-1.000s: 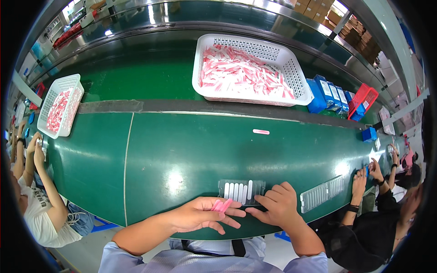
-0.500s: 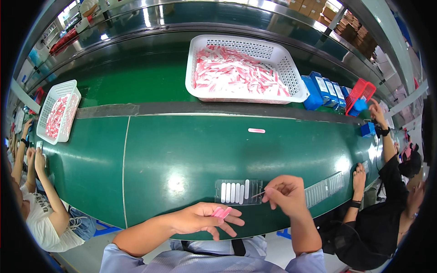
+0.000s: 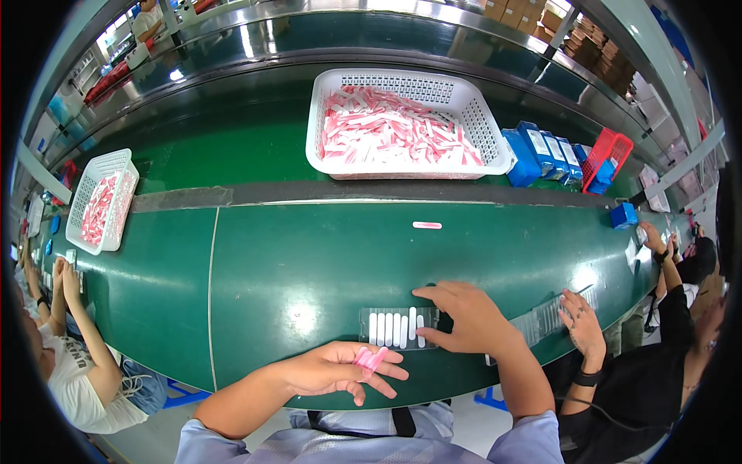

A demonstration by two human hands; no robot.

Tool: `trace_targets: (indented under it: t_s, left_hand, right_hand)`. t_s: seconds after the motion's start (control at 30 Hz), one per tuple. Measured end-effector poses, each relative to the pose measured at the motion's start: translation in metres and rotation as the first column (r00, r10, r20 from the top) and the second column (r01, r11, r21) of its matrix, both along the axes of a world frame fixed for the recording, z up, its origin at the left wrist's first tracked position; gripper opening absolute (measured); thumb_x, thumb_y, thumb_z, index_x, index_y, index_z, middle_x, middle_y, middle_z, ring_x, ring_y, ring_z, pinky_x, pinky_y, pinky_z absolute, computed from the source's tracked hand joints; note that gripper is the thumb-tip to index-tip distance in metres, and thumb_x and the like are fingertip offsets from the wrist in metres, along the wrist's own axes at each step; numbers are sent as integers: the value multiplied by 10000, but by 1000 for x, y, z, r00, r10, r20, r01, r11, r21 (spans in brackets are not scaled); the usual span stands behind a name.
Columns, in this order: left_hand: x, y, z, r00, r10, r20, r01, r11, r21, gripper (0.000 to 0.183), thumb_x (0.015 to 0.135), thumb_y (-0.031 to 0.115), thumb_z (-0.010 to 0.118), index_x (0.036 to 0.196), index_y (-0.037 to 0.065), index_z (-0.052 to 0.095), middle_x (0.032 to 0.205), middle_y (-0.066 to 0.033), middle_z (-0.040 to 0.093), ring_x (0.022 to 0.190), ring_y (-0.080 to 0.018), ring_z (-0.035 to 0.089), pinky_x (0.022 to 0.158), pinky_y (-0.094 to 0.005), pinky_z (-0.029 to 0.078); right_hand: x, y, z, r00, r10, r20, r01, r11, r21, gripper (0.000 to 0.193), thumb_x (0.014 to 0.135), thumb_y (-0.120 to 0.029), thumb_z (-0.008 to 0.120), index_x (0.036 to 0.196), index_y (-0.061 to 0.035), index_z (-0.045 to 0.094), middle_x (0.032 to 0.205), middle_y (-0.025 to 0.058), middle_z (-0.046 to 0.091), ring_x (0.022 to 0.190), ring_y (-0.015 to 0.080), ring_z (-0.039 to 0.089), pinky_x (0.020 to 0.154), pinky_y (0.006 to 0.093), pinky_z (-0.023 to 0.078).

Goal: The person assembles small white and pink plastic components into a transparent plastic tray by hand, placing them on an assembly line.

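Note:
My left hand pinches a few short pink strips with rounded ends, like small nail files, between thumb and fingers; its other fingers are spread. Just beyond it lies a clear plastic tray, with several white strips side by side in its slots. The strips at the right stand a little higher than the others. Over the tray's right end is my right hand, thumb and forefinger wide apart. Its thumb tip is at the rightmost strip; whether it touches is unclear. Nothing shows between the fingers.
A single pink strip lies ahead on the green table. Beyond stand a large white basket of pink and white strips, blue boxes and a red basket. At right, a co-worker's hand touches more clear trays.
My right hand has opened and turned palm-down over the tray's right end; the thin strip it pinched is no longer between its fingers. Another white strip shows upright at the tray's right.

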State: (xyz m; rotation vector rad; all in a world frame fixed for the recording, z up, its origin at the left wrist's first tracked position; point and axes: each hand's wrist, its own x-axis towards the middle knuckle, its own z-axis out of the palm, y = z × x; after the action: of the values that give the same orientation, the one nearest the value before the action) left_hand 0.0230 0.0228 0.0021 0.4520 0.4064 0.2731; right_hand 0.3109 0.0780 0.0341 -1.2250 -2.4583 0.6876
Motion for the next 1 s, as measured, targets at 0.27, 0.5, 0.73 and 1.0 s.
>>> trace_targets:
  t_s: [0.27, 0.5, 0.73, 1.0]
  left_hand:
    - [2, -3, -10, 997, -66, 36, 63, 995, 74, 466, 1077, 141, 462, 1516, 12, 372, 1487, -220, 491, 1225, -301, 629, 778, -312, 551]
    - [3, -4, -2, 997, -64, 42, 61, 996, 61, 447, 1085, 169, 449, 1496, -2, 409, 1470, -243, 502, 1192, -336, 645, 746, -317, 564]
    - [-1, -3, -3, 996, -88, 5, 87, 991, 102, 446, 1082, 149, 463, 1497, -4, 402, 1471, -240, 501, 1210, -310, 639, 733, -302, 545]
    - [2, -3, -3, 999, -35, 42, 30, 993, 115, 500, 1027, 52, 509, 1503, -26, 381, 1433, -256, 526, 1145, -290, 672, 677, -276, 559]
  right_hand:
    - [-36, -34, 11, 946, 14, -325, -35, 998, -57, 247, 821, -268, 786, 990, -95, 737, 724, 36, 622, 631, 224, 584, 644, 367, 445]
    - [-2, -35, -3, 458, -644, -612, 211, 748, -629, 51, 893, -41, 714, 868, -1, 733, 676, 73, 670, 547, 116, 593, 516, 258, 443]
    - [22, -28, 0, 329, -704, -630, 200, 704, -682, 60, 907, 0, 704, 883, 54, 716, 702, 110, 689, 471, 101, 553, 426, 214, 408]
    - [27, 11, 5, 990, -58, -128, -9, 884, -468, 150, 851, -113, 771, 980, -50, 726, 719, 60, 673, 613, 146, 639, 553, 306, 499]
